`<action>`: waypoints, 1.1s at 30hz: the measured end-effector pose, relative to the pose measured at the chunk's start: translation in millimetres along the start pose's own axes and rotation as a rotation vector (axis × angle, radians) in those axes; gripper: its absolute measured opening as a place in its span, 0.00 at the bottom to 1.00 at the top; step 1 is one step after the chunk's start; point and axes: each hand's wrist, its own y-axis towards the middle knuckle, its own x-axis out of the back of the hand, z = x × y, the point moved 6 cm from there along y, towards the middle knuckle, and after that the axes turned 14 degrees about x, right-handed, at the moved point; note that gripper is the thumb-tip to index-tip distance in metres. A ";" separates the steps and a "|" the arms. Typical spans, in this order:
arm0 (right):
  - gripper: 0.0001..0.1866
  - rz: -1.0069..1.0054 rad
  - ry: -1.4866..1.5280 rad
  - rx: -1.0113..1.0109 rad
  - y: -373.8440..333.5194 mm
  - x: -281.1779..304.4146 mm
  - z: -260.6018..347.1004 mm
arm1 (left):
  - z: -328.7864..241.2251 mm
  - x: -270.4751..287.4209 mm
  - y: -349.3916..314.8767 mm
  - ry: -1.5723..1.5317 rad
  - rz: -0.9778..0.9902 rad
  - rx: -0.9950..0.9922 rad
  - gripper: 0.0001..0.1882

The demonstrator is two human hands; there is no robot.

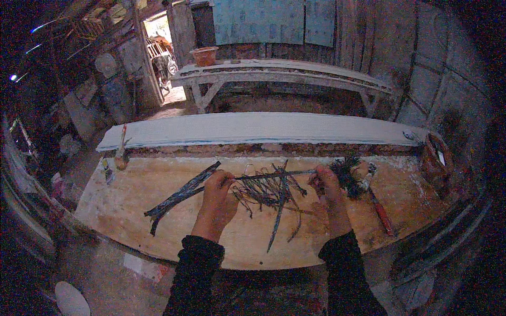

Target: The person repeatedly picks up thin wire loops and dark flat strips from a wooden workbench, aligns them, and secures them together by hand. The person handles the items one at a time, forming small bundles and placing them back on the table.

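A thin dark strip [274, 174] is stretched almost level between my two hands above the wooden board. My left hand [217, 197] pinches its left end, and my right hand [327, 187] grips the other end. Under the strip lies a loose tangle of thin dark strands [258, 192], with one longer strip [276, 224] pointing toward me. Left of my left hand rests a bundle of wider dark strips [182, 196]. Just beyond my right hand sits a dark, bushy clump of fibres [345, 176]. What the strips are made of, I cannot tell.
A red-handled tool [380, 211] lies right of my right hand. A brush-like tool [122, 152] stands at the board's [132, 221] far left. Behind runs a long white-topped ledge [263, 128]. A brown container [436, 152] stands at the right; a bench [284, 71] holds a clay-coloured pot [204, 56].
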 end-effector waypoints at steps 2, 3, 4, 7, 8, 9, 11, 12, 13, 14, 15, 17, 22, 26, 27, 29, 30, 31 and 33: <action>0.13 -0.088 0.171 -0.021 0.8 3.2 -3.4 | -3.6 2.0 -2.3 -0.020 0.004 0.019 0.17; 0.13 -0.104 0.302 -0.005 -1.9 -6.4 3.8 | -5.8 2.9 -3.4 -0.021 0.009 0.037 0.16; 0.13 -0.121 0.433 0.012 -4.5 -15.3 11.6 | -6.7 2.4 -4.6 -0.002 0.022 0.070 0.16; 0.12 -0.072 0.573 0.068 -9.4 -30.2 33.5 | -13.6 -4.1 -8.7 -0.059 0.056 0.166 0.15; 0.11 -0.083 0.605 0.078 -9.8 -33.5 36.5 | -16.1 -5.4 -10.4 -0.092 0.063 0.200 0.14; 0.11 -0.094 0.637 0.088 -9.8 -36.4 38.7 | -16.1 -7.7 -11.8 -0.254 0.099 0.298 0.14; 0.10 -0.100 0.685 0.107 -9.3 -36.4 40.1 | -17.6 -12.4 -13.5 -0.477 0.154 0.397 0.12; 0.09 -0.094 0.701 0.116 -9.0 -34.8 40.0 | -18.5 -14.4 -13.6 -0.539 0.173 0.399 0.11; 0.09 -0.087 0.717 0.126 -9.3 -33.3 40.6 | -18.8 -16.3 -13.2 -0.497 0.172 0.307 0.10; 0.09 -0.115 0.666 0.118 -10.6 -34.5 38.8 | -16.8 -19.6 -14.3 -0.620 0.222 0.373 0.08; 0.08 -0.143 0.615 0.112 -12.7 -37.2 35.6 | -15.2 -22.9 -15.4 -0.743 0.263 0.443 0.06; 0.08 -0.168 0.416 0.083 -21.6 -43.9 29.3 | -28.4 -43.8 -29.7 -1.323 0.460 0.906 0.02; 0.07 -0.087 0.160 -0.276 -51.1 -110.7 10.2 | -22.9 -60.8 -42.8 -1.392 0.558 0.955 0.04; 0.06 0.085 0.117 -0.421 -64.4 -127.0 11.7 | -2.4 -86.9 -38.7 -1.294 0.669 0.878 0.04; 0.06 0.094 0.129 -0.418 -64.6 -129.7 11.9 | -8.3 -84.7 -38.3 -1.282 0.676 0.880 0.04; 0.05 0.099 0.140 -0.416 -65.5 -126.0 9.3 | -29.2 -78.7 -42.5 -1.328 0.683 0.933 0.03; 0.05 0.106 0.145 -0.421 -65.9 -123.7 3.3 | -36.5 -74.8 -43.6 -1.353 0.659 0.955 0.03; 0.05 0.113 0.149 -0.425 -66.4 -122.2 -0.4 | -42.8 -72.3 -44.8 -1.379 0.636 0.976 0.03; 0.05 0.092 0.104 -0.487 -68.2 -133.1 10.1 | -27.4 -73.3 -43.5 -1.301 0.599 0.914 0.03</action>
